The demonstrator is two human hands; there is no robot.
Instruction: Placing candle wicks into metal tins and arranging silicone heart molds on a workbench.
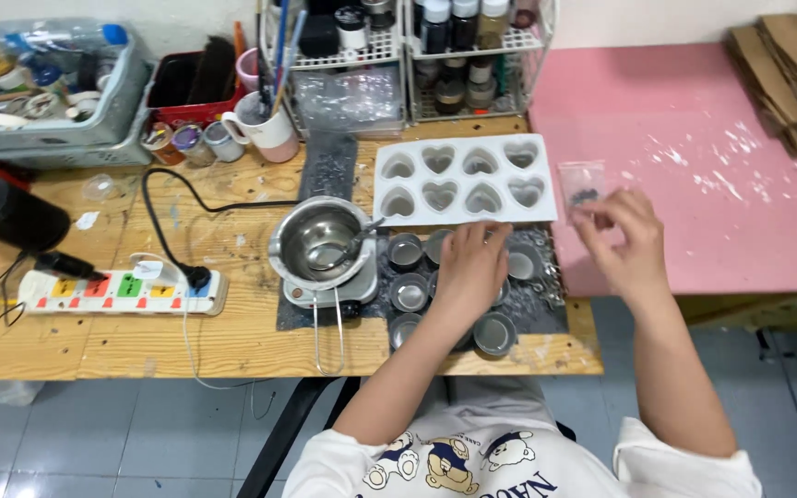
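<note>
**Hands over small tins, little bag at the fingertips**

Left hand point(470, 267) lying palm-down over a cluster of small round metal tins point(409, 291), fingers loosely spread and resting on the middle ones; nothing visibly gripped, though the underside of the palm is hidden, so cannot tell whether a tin is pinched beneath. Seemingly placed there to steady the tins on their dark mat point(539, 309).

Right hand point(622, 242) raised over the edge of the pink surface point(694, 184), fingers curled narrow, tips just touching or just beside a small clear plastic bag point(581, 181) with dark bits inside. Bag lying flat, right of the white heart-shaped mould point(463, 177) and above and to the right of the tins, well apart from the left hand. Whether actually pinched or only touched: not clear.

Tins grouped directly below the mould, within short reach of both hands. Left of them, a steel pot point(317, 242) with a spoon inside, sitting on a small heater plate point(329, 293), long wire handle pointing toward the body. Further left on the wooden table point(122, 341), a power strip point(122, 291) with a black plug. Behind, a mug of brushes point(265, 129) and wire racks of jars point(454, 46).
</note>
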